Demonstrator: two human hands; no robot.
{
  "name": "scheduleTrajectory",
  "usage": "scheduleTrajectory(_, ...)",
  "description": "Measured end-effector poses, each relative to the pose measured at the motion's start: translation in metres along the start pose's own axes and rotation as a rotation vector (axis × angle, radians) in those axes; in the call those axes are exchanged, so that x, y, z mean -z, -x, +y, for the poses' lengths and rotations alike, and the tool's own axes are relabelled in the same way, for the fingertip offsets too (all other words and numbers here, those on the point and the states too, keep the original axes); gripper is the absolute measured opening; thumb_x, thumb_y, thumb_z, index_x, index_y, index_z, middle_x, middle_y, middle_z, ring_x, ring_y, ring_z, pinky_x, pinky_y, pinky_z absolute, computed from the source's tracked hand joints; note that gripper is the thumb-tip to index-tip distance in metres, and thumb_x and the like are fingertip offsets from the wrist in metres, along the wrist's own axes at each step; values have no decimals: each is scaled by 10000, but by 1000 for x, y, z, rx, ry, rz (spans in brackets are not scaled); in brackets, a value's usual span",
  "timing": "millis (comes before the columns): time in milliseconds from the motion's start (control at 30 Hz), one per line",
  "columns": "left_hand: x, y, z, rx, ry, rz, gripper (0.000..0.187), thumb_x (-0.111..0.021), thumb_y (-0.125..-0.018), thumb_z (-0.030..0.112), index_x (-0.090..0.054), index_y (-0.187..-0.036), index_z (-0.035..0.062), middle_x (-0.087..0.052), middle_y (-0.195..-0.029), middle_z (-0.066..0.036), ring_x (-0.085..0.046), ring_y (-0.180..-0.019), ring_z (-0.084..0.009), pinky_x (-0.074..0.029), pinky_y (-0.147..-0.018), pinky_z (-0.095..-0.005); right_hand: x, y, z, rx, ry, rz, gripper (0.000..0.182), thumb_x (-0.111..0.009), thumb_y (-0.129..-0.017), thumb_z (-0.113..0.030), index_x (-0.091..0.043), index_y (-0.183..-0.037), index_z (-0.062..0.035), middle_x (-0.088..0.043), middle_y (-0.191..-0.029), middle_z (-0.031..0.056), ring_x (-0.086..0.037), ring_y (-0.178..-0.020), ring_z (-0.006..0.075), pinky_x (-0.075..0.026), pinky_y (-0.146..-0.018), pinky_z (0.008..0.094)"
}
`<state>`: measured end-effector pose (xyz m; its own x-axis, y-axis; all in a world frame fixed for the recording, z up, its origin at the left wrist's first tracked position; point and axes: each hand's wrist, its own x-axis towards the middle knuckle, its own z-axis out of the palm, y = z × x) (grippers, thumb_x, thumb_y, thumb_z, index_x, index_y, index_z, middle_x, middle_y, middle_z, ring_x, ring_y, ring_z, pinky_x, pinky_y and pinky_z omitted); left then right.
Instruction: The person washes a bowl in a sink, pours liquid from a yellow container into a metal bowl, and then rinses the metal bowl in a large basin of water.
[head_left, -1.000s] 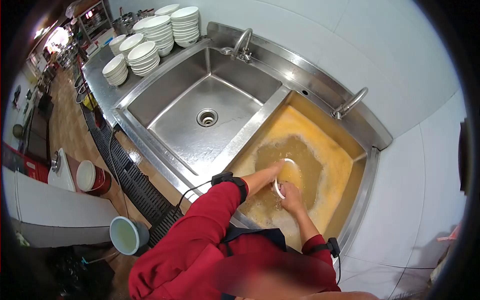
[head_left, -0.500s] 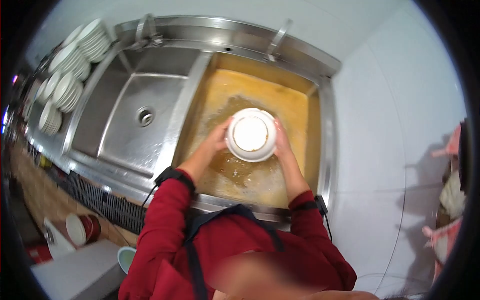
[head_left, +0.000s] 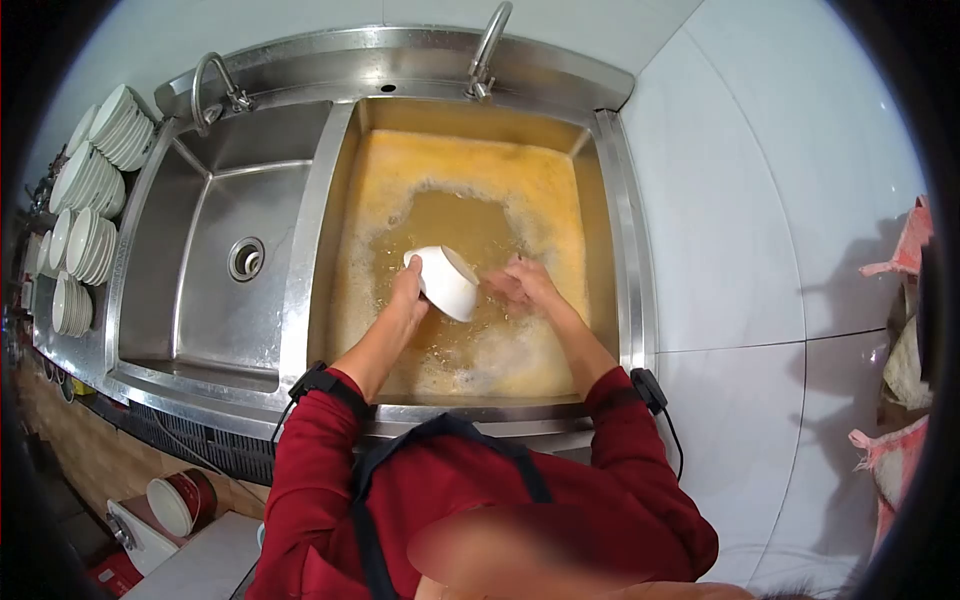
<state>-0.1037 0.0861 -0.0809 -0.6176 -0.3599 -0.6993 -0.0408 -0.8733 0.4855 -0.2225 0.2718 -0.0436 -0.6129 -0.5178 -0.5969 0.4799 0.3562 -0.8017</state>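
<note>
A white bowl (head_left: 447,284) is tilted on its side above the murky yellow water of the right sink basin (head_left: 600,250). My left hand (head_left: 408,290) grips the bowl's rim at its left side. To the right of the bowl, apart from it, is my right hand (head_left: 525,284), low over the water and smeared by motion. Its fingers are too blurred to show whether they hold anything. Foam rings a darker patch of water around the bowl.
The left basin (head_left: 240,200) has a drain. Stacked white dishes (head_left: 88,185) line the far left. Faucets (head_left: 487,50) (head_left: 212,85) rise behind both basins. A tiled wall (head_left: 730,230) stands at the right, with pink-and-white cloths (head_left: 895,445). A red bucket (head_left: 185,500) is lower left.
The bowl has turned from base-up onto its side and moved left. My right hand has let go of it and moved away. The camera view has shifted.
</note>
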Motion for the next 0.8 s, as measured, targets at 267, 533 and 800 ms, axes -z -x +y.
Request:
scheduleTrajectory(267, -1, -15, -12, 5, 175, -136, 316, -367, -944, 268, -496, -1096, 23, -565, -1053, -125, -583, -892, -255, -526, -730, -397, -101, -17, 37, 1014, 1167, 670, 205, -515, -817, -291, -605, -946, -159, -585, -935, 114, -428, -1084, 314, -330, -893, 458)
scheduleTrajectory(533, 15, 8, 8, 40, 61, 43, 306, -418, -925, 191, -435, -1181, 24, -531, -1131, -114, -549, -997, -258, -503, -813, -405, -62, -81, 38, 90, 519, 235, 350, -513, -822, -274, -592, -1025, -1, -599, -928, 212, -587, -818, 344, -470, -685, 388)
scheduleTrajectory(800, 9, 21, 9, 24, -376, -320, 254, -533, -816, 17, -532, -1065, 65, -596, -1000, -63, -603, -835, -198, -507, -758, -374, -128, -15, -17, 694, 815, 308, 367, -471, -835, -342, -601, -1011, -47, -560, -1092, 147, -505, -1027, 297, -367, -910, 364)
